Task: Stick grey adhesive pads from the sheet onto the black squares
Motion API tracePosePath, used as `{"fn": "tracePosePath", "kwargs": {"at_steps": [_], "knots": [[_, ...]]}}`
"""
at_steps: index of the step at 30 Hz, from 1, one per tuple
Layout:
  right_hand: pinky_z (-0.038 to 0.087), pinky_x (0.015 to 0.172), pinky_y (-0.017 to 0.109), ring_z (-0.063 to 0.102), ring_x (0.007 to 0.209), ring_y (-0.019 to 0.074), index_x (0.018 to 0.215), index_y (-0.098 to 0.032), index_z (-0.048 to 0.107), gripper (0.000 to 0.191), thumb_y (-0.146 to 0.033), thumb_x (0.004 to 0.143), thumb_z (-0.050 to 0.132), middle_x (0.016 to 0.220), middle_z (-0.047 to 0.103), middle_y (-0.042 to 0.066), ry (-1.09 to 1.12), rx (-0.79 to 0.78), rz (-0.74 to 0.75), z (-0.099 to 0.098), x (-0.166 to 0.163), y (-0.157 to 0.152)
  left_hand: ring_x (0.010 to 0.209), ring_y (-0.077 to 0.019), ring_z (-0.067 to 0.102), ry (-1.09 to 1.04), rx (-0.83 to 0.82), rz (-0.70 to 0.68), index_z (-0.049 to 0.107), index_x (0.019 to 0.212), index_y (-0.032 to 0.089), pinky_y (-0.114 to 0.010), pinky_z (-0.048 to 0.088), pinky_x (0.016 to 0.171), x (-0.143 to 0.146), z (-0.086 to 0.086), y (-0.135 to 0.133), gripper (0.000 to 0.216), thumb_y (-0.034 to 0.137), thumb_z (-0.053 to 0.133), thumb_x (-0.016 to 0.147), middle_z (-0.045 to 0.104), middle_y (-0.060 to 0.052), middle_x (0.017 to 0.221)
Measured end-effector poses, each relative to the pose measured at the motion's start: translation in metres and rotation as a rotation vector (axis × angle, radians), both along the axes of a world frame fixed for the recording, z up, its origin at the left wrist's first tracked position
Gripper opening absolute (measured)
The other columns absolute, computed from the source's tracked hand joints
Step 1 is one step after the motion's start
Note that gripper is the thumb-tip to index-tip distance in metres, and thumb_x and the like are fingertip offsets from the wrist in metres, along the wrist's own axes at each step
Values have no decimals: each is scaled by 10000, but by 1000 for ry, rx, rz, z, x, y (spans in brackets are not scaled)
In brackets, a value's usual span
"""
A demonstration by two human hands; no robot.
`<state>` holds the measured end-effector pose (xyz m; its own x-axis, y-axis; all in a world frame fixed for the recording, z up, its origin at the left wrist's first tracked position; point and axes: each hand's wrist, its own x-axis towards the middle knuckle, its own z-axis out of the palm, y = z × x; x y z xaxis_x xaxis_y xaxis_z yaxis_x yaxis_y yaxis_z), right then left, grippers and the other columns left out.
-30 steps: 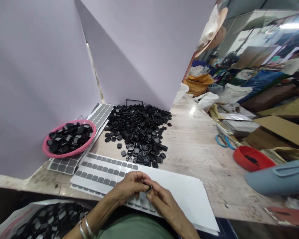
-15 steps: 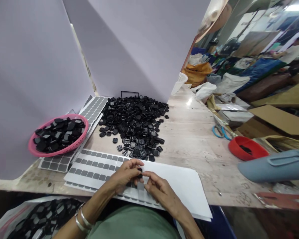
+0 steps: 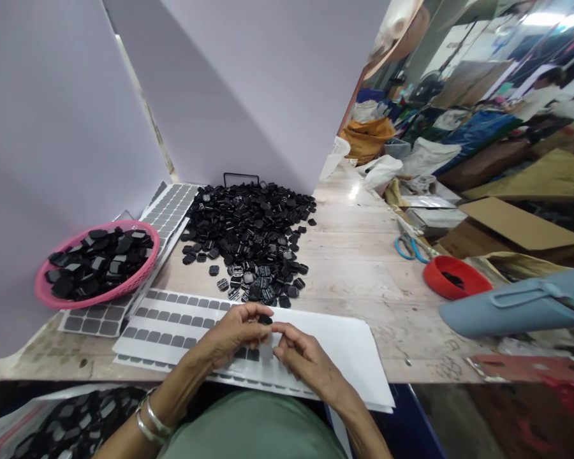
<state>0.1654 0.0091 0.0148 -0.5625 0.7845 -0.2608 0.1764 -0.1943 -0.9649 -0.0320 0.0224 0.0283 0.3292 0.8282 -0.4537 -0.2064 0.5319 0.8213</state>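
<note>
At six o'clock from the black pile (image 3: 249,223), the left hand (image 3: 234,333) grips a black piece (image 3: 265,319); the right hand's (image 3: 310,364) grip now parts beside it, apparently leaving the left supporting it.

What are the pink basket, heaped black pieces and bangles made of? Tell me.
Pink basket: probably plastic, glossy, with an openwork wall. Heaped black pieces: perhaps hard plastic or rubber; dark, with pale glints. Bangles: likely polished, silver-coloured metal, given their bright highlights.
</note>
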Motion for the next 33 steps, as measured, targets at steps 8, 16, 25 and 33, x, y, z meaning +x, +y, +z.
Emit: {"fn": "tracePosePath", "kwargs": {"at_steps": [8,16,25,33], "knots": [[319,495,221,403,540,90,1211,-199,565,399,-440,893,550,698,459,-32,27,14,-46,-8,4,1,503,-42,465,-1,-17,-9,629,1021,149,-187,378,510,1,0,-1,463,180,786,587,544,40,673],[316,523,233,394,582,99,1187,-175,590,402,-449,898,530,713,472,-16,-56,136,-156,-2,6,4,535,-46,510,-54,-35,34,602,1004,156,-186,393,521,3,-6,-1,425,132,754,607,529,43,725],[343,502,235,429,556,113,1121,-159,609,404,-469,873,536,688,509,-7,-110,151,-241,-1,5,3,582,-83,592,-127,-38,-18,568,1010,143,-159,373,492,1,-2,-1,402,91,727,645,606,-1,779],[465,720,292,603,813,196,1103,-188,609,321,-418,929,468,906,651,59,-256,444,-326,6,3,3,503,-89,560,-114,-2,-23,566,1026,131,-152,377,421,7,-5,-2,430,163,774,651,604,11,635]]}}
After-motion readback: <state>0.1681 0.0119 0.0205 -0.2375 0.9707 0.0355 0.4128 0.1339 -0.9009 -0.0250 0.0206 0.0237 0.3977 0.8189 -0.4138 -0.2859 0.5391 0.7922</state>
